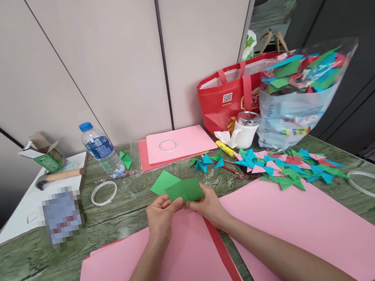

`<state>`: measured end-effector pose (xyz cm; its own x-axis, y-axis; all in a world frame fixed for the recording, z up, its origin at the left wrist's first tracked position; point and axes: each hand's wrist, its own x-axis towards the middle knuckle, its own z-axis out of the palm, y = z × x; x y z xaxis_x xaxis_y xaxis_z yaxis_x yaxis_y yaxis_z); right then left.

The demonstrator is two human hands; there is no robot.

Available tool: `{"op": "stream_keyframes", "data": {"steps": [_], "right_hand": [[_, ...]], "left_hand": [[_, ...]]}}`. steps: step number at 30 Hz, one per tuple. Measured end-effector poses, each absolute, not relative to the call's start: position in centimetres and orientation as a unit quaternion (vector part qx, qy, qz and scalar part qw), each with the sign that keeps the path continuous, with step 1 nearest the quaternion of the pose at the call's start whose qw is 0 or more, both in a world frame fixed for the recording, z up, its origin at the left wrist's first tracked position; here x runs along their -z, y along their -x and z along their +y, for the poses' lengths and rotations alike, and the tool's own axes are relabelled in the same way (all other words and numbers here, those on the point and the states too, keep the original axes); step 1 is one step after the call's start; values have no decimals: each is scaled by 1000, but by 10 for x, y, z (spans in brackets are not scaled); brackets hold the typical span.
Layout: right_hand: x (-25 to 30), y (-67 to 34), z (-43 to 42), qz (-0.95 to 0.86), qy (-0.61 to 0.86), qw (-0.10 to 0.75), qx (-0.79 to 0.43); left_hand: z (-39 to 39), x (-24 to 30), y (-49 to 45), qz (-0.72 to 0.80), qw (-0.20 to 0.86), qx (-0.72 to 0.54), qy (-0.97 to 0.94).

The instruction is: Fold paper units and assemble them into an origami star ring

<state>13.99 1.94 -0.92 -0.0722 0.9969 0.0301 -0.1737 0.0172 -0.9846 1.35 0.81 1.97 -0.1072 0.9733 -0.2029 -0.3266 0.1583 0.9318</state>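
Between my two hands is a green sheet of paper (184,191), roughly rectangular, held up above the table. My left hand (160,215) pinches its lower left part, thumb in front. At the lower right, my right hand (209,207) grips it with the thumb close to the other thumb. Another green paper square (164,181) lies flat just behind my left hand. Beneath my forearms spreads a stack of large pink paper (188,266) with red sheets at its edges. A second pink stack (296,223) lies to the right.
Folded paper pieces (286,164) in several colours are heaped at the right, near a white mug (245,130), a glue stick (225,148) and a red bag (215,92). A water bottle (102,150), tape roll (104,193) and hammer (59,176) occupy the left.
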Motion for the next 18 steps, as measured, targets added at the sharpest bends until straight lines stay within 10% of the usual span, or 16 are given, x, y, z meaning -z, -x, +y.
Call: {"op": "stream_keyframes", "data": {"steps": [18], "right_hand": [[-61, -137, -25, -554, 324, 558, -527]], "left_hand": [[26, -14, 10, 503, 501, -628, -318]]}}
